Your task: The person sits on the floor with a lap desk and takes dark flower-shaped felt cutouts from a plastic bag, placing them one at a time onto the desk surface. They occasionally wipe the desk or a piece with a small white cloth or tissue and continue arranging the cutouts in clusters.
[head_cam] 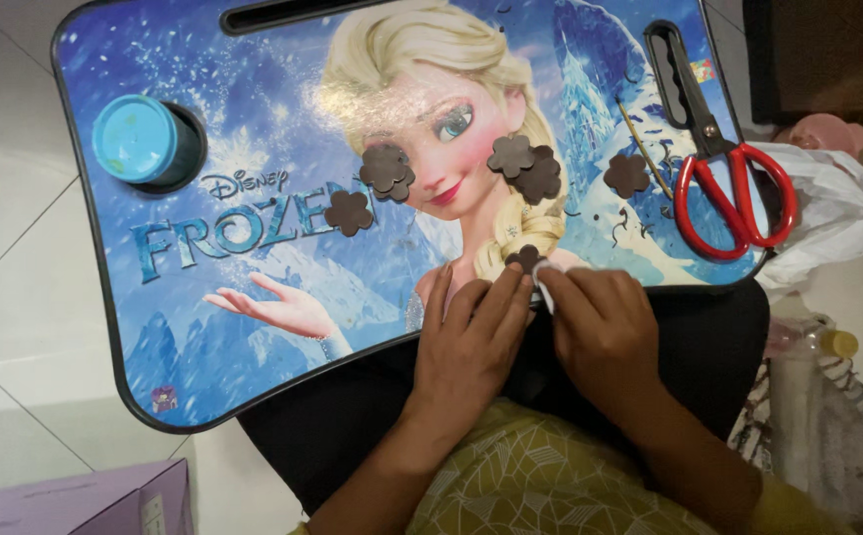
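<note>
Both hands meet at the lap tray's near edge. Left hand lies half-curled, fingertips pinching a brown flower cut-out. Right hand, at its 3 o'clock, is closed on a white scrap touching that flower. Finished flowers, by my judgement, lie left to right: one single, a stacked pair, another pair, one single. Blue tub sits at the tray's 10 o'clock, lid on. Red scissors rest at 2 o'clock, set aside; brown trimmings lie near them.
</note>
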Action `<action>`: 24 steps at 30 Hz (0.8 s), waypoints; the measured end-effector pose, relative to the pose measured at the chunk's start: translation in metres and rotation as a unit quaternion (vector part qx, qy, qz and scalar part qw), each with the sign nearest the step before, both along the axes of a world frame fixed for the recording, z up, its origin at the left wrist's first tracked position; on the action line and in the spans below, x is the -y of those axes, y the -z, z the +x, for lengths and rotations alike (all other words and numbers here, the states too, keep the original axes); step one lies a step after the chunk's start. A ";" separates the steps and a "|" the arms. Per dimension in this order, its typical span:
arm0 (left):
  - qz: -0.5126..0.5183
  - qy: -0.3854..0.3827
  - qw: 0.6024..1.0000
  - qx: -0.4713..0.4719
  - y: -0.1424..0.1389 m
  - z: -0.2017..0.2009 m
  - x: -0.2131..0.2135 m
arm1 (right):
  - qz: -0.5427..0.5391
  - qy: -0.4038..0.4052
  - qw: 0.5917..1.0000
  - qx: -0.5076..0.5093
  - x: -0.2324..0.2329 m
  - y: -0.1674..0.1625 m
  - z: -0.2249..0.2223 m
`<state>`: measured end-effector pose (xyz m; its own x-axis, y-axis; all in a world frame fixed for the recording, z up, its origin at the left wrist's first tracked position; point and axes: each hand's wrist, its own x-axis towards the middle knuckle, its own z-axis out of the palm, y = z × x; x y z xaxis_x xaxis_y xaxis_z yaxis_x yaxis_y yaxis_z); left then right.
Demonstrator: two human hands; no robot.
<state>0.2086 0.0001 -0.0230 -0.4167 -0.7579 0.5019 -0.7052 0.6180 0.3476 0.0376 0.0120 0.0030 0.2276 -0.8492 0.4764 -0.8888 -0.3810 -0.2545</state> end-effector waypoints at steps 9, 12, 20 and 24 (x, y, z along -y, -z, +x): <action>-0.009 -0.019 1.000 0.022 -0.003 -0.002 -0.001 | 0.005 -0.006 0.999 -0.031 0.017 -0.005 0.001; -0.007 -0.018 1.000 0.014 -0.003 -0.002 -0.002 | 0.001 -0.004 1.000 -0.027 0.014 -0.006 0.001; -0.006 -0.014 1.000 0.022 -0.004 -0.001 -0.002 | -0.012 -0.033 0.998 -0.044 0.026 -0.001 0.001; -0.008 -0.013 1.000 0.013 -0.001 -0.001 -0.002 | -0.004 -0.085 0.995 -0.044 0.031 -0.004 -0.006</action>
<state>0.2076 0.0023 -0.0217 -0.4100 -0.7601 0.5042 -0.7292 0.6052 0.3193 0.0319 -0.0192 0.0071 0.4095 -0.7906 0.4553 -0.8298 -0.5302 -0.1743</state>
